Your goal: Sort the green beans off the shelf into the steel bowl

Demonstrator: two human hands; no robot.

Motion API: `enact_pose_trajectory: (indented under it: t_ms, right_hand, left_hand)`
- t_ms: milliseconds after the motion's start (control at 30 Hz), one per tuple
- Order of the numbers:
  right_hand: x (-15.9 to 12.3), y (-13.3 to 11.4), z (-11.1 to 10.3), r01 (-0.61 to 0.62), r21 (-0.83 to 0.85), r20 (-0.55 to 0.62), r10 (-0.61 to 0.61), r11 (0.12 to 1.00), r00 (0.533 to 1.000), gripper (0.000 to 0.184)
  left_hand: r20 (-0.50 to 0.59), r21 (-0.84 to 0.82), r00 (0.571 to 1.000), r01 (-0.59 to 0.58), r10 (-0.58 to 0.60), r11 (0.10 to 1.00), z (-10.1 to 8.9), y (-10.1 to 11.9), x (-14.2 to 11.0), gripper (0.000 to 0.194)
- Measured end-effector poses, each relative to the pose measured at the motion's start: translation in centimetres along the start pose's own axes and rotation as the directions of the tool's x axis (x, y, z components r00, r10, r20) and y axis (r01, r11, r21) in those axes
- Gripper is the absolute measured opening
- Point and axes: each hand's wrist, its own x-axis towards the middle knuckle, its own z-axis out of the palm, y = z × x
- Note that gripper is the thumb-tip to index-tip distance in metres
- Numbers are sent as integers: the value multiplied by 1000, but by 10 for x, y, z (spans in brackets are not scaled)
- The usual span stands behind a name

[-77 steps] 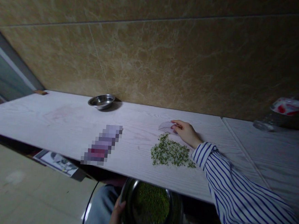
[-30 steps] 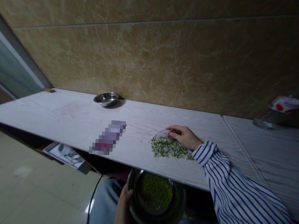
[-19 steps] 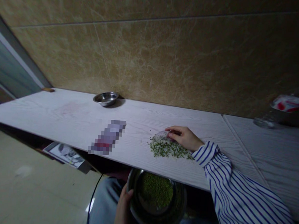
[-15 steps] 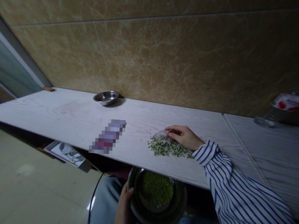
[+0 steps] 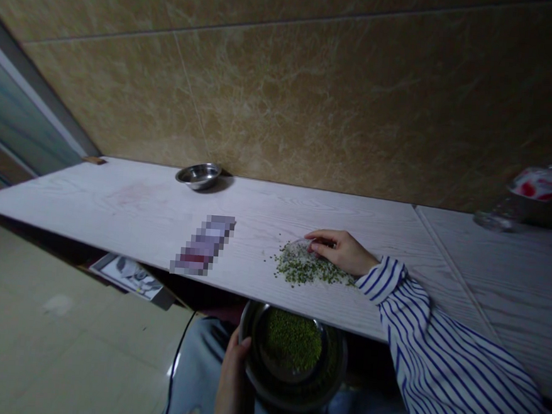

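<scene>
Small green mung beans (image 5: 295, 272) lie scattered on the white table, mixed with whitish bits. Over them my right hand (image 5: 341, 251) pinches a clear plastic piece with a curved edge (image 5: 296, 245); its full shape is partly hidden by the fingers and beans. Below the table edge, my left hand (image 5: 237, 362) grips the left rim of a metal bowl (image 5: 340, 375). Inside that bowl is a heap of mung beans (image 5: 295, 341), and the bowl sits over my lap, tilted toward the table.
A smaller metal bowl (image 5: 198, 177) stands near the wall. A blurred-out flat object (image 5: 206, 243) lies left of the beans. At the right is a clear bottle (image 5: 525, 196) with a red-and-white label. An open drawer (image 5: 131, 279) juts out beneath the table (image 5: 114, 221).
The whole view has shifted slightly. A few beans now lie farther left of the pile, and its left part looks more spread. Both hands keep their holds.
</scene>
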Motion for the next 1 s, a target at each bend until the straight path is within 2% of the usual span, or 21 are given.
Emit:
enact_pose_trajectory:
  t_ms: [167, 500, 667, 800, 933, 1000]
  right_hand:
    - [1, 4, 3, 9, 52, 9, -10, 999, 1000, 25]
    - [-6, 0, 4, 39, 51, -20, -38, 998, 999, 27]
    - [-12, 2, 6, -14, 67, -10, 15, 998, 1000, 35]
    - [-11, 3, 1, -46, 63, -159, 55, 997, 986, 42]
    - [-4, 1, -5, -95, 51, -333, 106, 994, 937, 51]
    - [1, -1, -6, -134, 36, -356, 138, 990, 924, 51]
  left_hand:
    - [27, -13, 1000, -15, 15, 1000, 2, 5, 2, 39]
    - [22, -49, 996, 86, -85, 995, -1, 15, 9, 32]
    - [66, -96, 988, 143, -137, 985, -5, 20, 12, 33]
    - [96, -107, 979, 188, -178, 976, -14, 24, 16, 37]
    - [118, -92, 960, 266, -255, 959, -29, 18, 30, 50]
    - [71, -68, 959, 279, -274, 958, -37, 13, 39, 55]
